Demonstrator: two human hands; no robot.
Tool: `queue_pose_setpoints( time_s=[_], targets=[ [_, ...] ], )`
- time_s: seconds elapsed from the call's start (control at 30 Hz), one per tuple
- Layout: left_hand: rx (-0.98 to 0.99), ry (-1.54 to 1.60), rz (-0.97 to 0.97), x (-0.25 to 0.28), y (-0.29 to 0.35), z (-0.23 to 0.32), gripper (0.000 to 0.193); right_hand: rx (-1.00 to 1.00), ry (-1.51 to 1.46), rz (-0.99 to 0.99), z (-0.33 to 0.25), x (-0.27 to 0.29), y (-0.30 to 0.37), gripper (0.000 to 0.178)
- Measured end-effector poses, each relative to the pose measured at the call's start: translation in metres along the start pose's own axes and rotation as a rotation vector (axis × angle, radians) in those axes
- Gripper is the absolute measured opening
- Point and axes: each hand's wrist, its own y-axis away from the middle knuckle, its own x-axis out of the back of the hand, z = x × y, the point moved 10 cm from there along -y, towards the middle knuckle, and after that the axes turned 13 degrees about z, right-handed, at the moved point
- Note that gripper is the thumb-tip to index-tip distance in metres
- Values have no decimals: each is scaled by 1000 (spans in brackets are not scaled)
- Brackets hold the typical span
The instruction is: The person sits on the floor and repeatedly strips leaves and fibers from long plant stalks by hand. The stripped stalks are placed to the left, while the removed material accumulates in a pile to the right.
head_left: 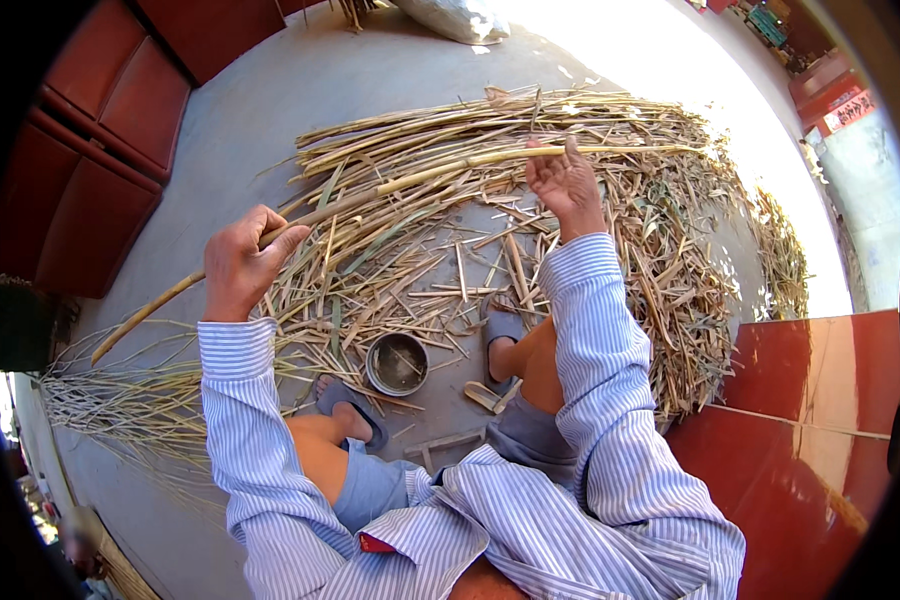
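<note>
- The left hand (245,262) is closed around a long pale stalk (420,177), its thumb laid along it toward the right.
- The right hand (567,185) is raised farther to the right, at the stalk, with its fingers partly extended; whether they pinch it or merely support it, one cannot tell.
- The stalk runs across the scene from the near left, past both hands, to the far right, and bends slightly.
- Beyond it, on the far side, lies a bundle of similar stalks (410,140) on the grey floor (240,150).
- Dry leaves and husks (670,300) are heaped on the right, while short broken pieces (370,300) lie scattered in the middle.
- A round dark bowl (426,364) stands between the person's feet, near the left sandal (375,427); a thin piece lies in it.
- The right sandal (503,328) is just right of the bowl.
- Thin branching stems (120,400) spread on the near left.
- Red cabinets (90,130) stand at the far left, and a red panel (810,400) at the near right.
</note>
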Motion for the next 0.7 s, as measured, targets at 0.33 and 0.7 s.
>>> queue_pose_setpoints(
  time_s=[0.33, 0.7],
  targets=[
    [-371, -164, 117, -16, 7, 32, 20, 63, 269, -1, 69, -51, 25, 26],
    [-435, -119, 454, 28, -5, 71, 29, 14, 387, -26, 109, -76, 52, 23]
  ],
)
